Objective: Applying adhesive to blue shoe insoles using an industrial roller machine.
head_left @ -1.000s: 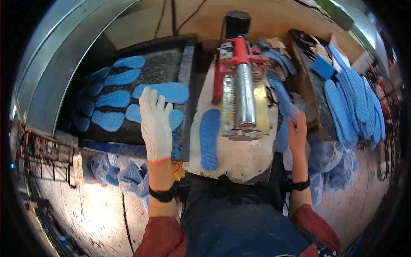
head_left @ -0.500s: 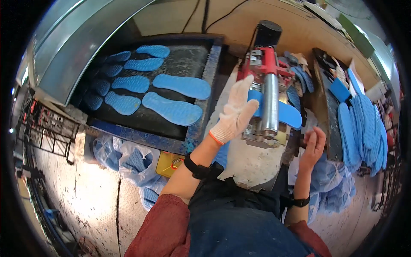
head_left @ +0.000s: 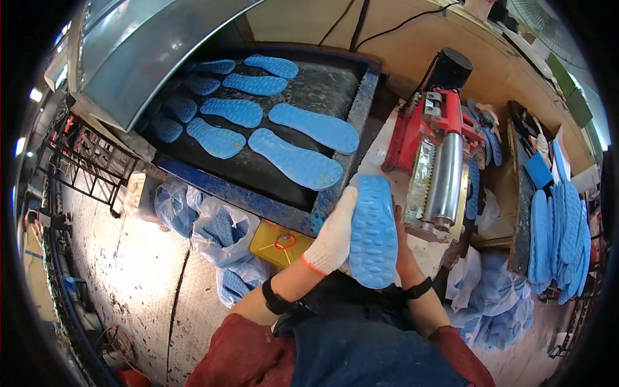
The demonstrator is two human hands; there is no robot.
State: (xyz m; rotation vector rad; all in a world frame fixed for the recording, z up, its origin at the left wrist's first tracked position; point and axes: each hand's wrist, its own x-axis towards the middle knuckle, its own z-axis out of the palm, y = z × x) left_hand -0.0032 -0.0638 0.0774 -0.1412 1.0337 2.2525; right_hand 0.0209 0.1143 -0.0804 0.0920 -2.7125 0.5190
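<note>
Upright in front of my body is a blue shoe insole (head_left: 374,235) with a bumpy face, held between both hands. My left hand (head_left: 335,238), in a white knit glove with an orange cuff edge, is closed on its left side. Bare, my right hand (head_left: 405,251) grips the right side, its fingers partly hidden behind the insole. To the right stands a red roller machine (head_left: 412,132) with a shiny metal roller (head_left: 446,180); neither hand touches it. Several more blue insoles (head_left: 296,161) lie in rows on the dark conveyor belt (head_left: 316,90) at the left.
A metal hood (head_left: 161,64) covers the belt's far left end. At right, stacked blue insoles (head_left: 561,232) stand by a board (head_left: 521,213). Plastic bags of insoles (head_left: 222,232) sit below the belt, beside a yellow tray (head_left: 274,242). More bags (head_left: 496,297) lie at lower right.
The left hand has left the roller machine and come back toward my body. The right hand has moved left to meet it; both now hold an insole. The view has shifted.
</note>
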